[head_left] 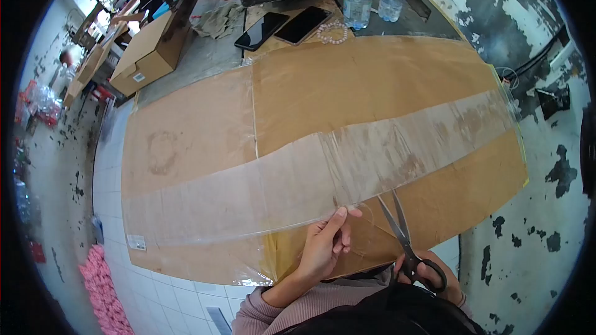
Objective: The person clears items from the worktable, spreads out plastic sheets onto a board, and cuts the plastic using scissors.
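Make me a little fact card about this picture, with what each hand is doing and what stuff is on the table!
Left hand: pinching the near edge of a see-through strip
Right hand: holding scissors
Scissor blades: open, tips by the strip's near edge
Under the strip: brown covering
Toward the back: two phones, a beaded bracelet, two plastic bottles
Left side: cardboard box

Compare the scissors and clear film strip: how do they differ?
The scissors are dark-handled with metal blades; the film strip is see-through. The scissors are far shorter than the film strip. The right hand grips the scissors; the left hand pinches the film strip's edge. Both are held.
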A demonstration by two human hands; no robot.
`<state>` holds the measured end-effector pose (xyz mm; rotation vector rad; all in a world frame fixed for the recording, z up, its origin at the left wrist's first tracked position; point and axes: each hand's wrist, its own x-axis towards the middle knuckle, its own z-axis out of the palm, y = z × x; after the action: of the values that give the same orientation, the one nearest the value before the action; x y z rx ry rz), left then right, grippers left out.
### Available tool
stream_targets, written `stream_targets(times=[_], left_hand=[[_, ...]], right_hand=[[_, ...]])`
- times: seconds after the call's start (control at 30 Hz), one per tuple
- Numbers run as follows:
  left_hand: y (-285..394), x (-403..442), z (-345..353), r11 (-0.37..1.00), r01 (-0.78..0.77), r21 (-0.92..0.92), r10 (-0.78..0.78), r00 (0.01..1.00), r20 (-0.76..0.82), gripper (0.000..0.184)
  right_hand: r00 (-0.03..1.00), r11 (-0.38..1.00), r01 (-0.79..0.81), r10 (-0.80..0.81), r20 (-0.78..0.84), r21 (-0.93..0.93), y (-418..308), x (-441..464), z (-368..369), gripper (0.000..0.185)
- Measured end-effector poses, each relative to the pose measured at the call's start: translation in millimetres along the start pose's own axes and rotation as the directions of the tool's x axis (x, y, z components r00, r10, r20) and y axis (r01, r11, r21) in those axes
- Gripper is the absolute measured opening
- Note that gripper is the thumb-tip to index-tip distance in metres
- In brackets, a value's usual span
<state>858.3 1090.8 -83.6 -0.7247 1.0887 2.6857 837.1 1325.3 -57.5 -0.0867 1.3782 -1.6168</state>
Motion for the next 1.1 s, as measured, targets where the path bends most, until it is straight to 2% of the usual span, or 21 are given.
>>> stream_targets(times=[0.1,0.13,0.23,0.33,0.43,0.53,0.63,0.73,0.8,0.87,0.93,1.07,1.1], left_hand=[[-6.9,-4.1,-5.6,0.998,0.006,0.062,-0.007,1.000,0.013,0.031],[-10.4,-5.9,-6.2,0.998,0.014,0.065,-0.015,1.000,0.011,0.030],[-12.5,-12.1,-12.1,0.996,0.033,0.080,-0.036,0.999,0.040,0.030],[-11.4,-16.3,-16.5,0.998,-0.003,0.065,-0.002,0.997,0.075,0.030],[-13.1,-19.1,-16.4,0.989,-0.049,0.138,0.040,0.997,0.064,0.030],[-8.8,-21.1,-14.6,0.966,-0.055,0.253,0.049,0.998,0.028,0.031],[-9.8,-21.2,-18.6,0.959,-0.097,0.267,0.086,0.995,0.052,0.033],[-10.5,-22.5,-20.8,0.942,-0.130,0.308,0.108,0.990,0.088,0.033],[-10.3,-23.3,-20.0,0.933,-0.128,0.337,0.110,0.991,0.073,0.033],[-10.5,-23.9,-15.9,0.933,-0.116,0.340,0.117,0.993,0.017,0.035],[-10.0,-23.8,-13.5,0.950,-0.134,0.283,0.127,0.991,0.045,0.035],[-12.8,-20.4,-19.1,0.948,-0.160,0.274,0.130,0.984,0.125,0.033],[-7.5,-22.1,-17.3,0.943,-0.095,0.319,0.050,0.988,0.147,0.032]], right_hand=[[0.996,1.000,0.016,-0.018,0.089,0.023,-3.4,16.2,6.2,0.049],[0.985,0.998,0.067,-0.068,0.159,0.010,-5.5,24.9,6.9,0.039],[0.974,0.996,0.040,-0.020,0.226,-0.083,-8.3,40.8,14.8,0.033],[0.959,0.977,0.113,-0.059,0.278,-0.182,-11.9,50.4,24.6,0.029],[0.977,0.984,0.056,-0.020,0.210,-0.168,-8.0,53.0,31.0,0.031],[0.970,0.929,0.215,-0.168,0.173,-0.301,-1.7,54.9,42.5,0.034],[0.978,0.899,0.155,-0.081,0.192,-0.410,-1.8,52.3,40.9,0.039],[0.982,0.898,0.130,-0.060,0.178,-0.420,-0.1,52.1,41.0,0.041],[0.982,0.892,0.167,-0.115,0.147,-0.420,4.1,53.7,44.0,0.042],[0.982,0.893,0.177,-0.135,0.130,-0.413,5.4,54.2,47.8,0.042],[0.985,0.907,0.160,-0.121,0.123,-0.390,5.3,52.6,51.7,0.043],[0.981,0.962,0.182,-0.163,0.107,-0.204,13.9,55.9,52.2,0.046],[0.983,0.974,0.166,-0.152,0.101,-0.155,15.6,55.6,53.2,0.048]])
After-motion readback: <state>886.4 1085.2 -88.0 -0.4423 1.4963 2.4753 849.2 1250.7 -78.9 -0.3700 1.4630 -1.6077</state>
